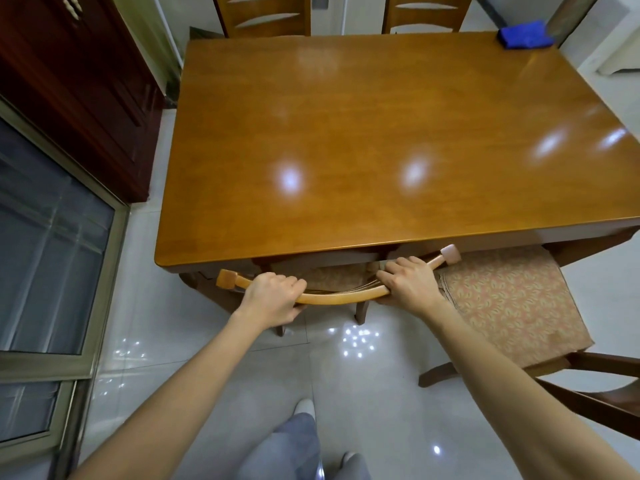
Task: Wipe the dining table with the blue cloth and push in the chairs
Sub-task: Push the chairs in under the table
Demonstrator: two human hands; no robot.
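The glossy wooden dining table (381, 126) fills the middle of the view. A folded blue cloth (523, 35) lies on its far right corner. At the near edge a wooden chair (341, 298) sits mostly under the table, only its curved top rail and part of the seat showing. My left hand (272, 299) is shut on the left part of that rail, and my right hand (410, 284) is shut on the right part. A second chair (509, 303) with a patterned cushion stands pulled out at the near right, its seat partly under the table.
Two more chairs (266, 15) (424, 13) stand against the table's far side. A dark red cabinet (76, 84) runs along the left, with a glass sliding door (45, 254) nearer. Glossy tiled floor (346, 382) lies beneath me, with my legs and slippers at the bottom.
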